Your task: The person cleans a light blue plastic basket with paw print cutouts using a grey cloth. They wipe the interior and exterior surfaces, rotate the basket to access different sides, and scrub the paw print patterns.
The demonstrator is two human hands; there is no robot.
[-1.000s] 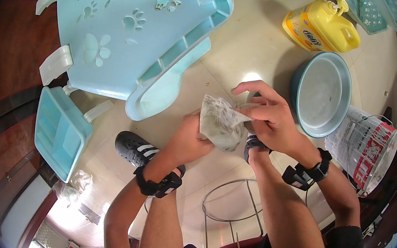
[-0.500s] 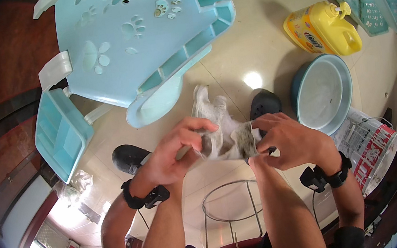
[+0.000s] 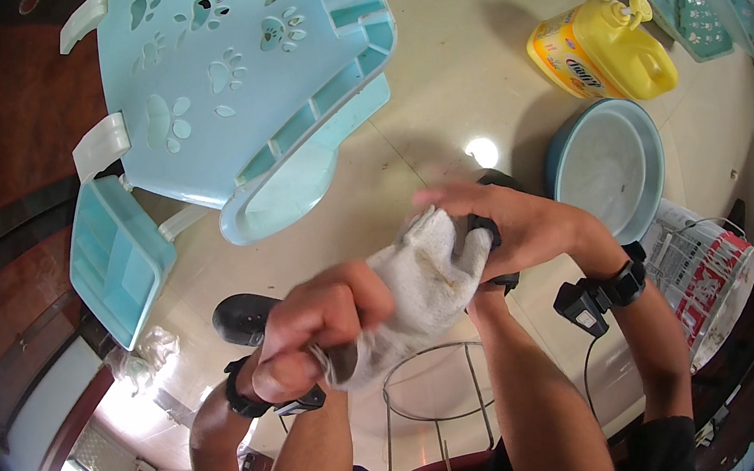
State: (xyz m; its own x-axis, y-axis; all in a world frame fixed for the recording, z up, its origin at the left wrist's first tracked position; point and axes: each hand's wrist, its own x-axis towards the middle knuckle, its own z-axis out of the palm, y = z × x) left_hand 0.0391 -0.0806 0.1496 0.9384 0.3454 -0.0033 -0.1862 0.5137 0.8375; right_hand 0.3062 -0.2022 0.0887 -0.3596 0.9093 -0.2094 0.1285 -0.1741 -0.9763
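Observation:
A grey-white knitted sock (image 3: 426, 281) with dirty patches is stretched between my hands above my knees. My left hand (image 3: 317, 324) is closed in a fist round its open cuff end. My right hand (image 3: 513, 222) grips the other end from the right, its fingertips smeared by motion and partly behind the fabric. A dark band (image 3: 483, 229) shows at the right hand's fingers. Both wrists wear black straps with small boxes.
To the right stand a round blue basin (image 3: 611, 171), a yellow pump jug (image 3: 600, 49) and a red-and-white bucket (image 3: 707, 282). A light-blue paw-print board (image 3: 232, 73) with a side tray (image 3: 120, 269) is at the upper left. A wire stool frame (image 3: 438, 408) lies between my legs.
The bunched sock has been pulled out longer and turned, its paler side now showing. My left hand moved down and closed tighter; my right hand moved up slightly.

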